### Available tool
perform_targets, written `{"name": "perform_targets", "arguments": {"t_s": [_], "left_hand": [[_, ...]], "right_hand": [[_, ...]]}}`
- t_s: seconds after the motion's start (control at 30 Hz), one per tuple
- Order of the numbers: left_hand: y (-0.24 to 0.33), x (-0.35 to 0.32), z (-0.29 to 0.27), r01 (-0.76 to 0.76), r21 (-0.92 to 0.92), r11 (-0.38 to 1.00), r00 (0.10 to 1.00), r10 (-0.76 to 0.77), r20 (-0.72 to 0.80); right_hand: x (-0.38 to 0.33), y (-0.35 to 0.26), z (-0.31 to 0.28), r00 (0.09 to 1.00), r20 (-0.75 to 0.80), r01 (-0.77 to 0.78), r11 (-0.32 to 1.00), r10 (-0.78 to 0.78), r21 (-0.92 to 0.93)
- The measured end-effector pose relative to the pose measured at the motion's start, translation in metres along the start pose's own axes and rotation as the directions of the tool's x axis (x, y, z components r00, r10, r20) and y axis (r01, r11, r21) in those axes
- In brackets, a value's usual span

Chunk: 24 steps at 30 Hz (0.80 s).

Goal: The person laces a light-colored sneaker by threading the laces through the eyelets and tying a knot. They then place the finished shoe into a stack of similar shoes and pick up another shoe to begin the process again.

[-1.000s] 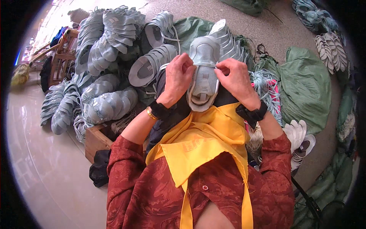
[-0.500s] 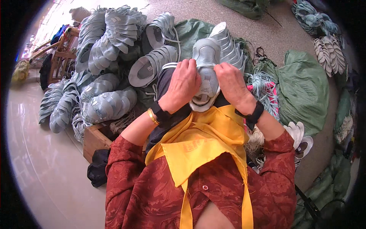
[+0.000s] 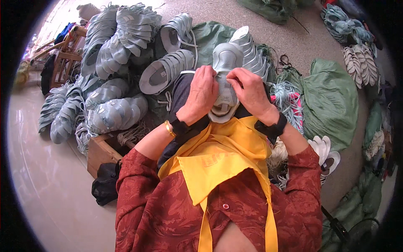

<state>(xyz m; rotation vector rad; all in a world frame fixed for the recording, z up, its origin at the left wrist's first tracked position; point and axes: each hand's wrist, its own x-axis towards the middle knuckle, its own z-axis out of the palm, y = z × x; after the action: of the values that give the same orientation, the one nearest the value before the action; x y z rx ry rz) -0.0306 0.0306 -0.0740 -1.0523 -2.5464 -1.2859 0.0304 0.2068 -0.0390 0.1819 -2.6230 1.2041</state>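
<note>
While pinched shut: fingers [image 3: 230, 80] on shoe upper [image 3: 226, 63].

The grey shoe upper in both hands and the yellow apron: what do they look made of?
Grey shoe upper: seemingly knit mesh textile, matte, with a dotted perforated panel. Yellow apron: looks like thin woven or non-woven fabric, matte, creasing in soft folds.

shoe upper [image 3: 225, 80] middle hidden by hands

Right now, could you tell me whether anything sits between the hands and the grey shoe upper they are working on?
Nothing visible does. The left hand and right hand both rest directly on the grey shoe upper, fingers pressed on its mesh front above the yellow apron. The stacked uppers lie off to the left.
</note>
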Motion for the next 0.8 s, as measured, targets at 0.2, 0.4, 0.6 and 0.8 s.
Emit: {"name": "perform_targets", "arguments": {"t_s": [0.2, 0.4, 0.6, 0.8], "left_hand": [[-0.005, 0.001, 0.001, 0.006, -0.03, 1.0, 1.0, -0.007, -0.005], [0.003, 0.006, -0.01, 0.005, -0.032, 0.999, 1.0, -0.005, 0.004], [0.005, 0.011, -0.017, 0.077, -0.067, 0.995, 0.995, -0.072, 0.072], [0.0, 0.01, -0.014, 0.097, -0.081, 0.992, 0.994, -0.092, 0.064]], "right_hand": [[0.014, 0.005, 0.024, 0.999, 0.003, 0.053, 0.989, -0.053, -0.137], [0.016, 0.009, 0.016, 0.997, 0.047, 0.064, 0.989, -0.059, -0.13], [-0.004, 0.007, -0.044, 0.959, 0.144, -0.278, 0.905, 0.243, 0.322], [-0.004, -0.068, -0.145, 0.996, 0.043, -0.074, 0.497, 0.074, 0.865]]}}
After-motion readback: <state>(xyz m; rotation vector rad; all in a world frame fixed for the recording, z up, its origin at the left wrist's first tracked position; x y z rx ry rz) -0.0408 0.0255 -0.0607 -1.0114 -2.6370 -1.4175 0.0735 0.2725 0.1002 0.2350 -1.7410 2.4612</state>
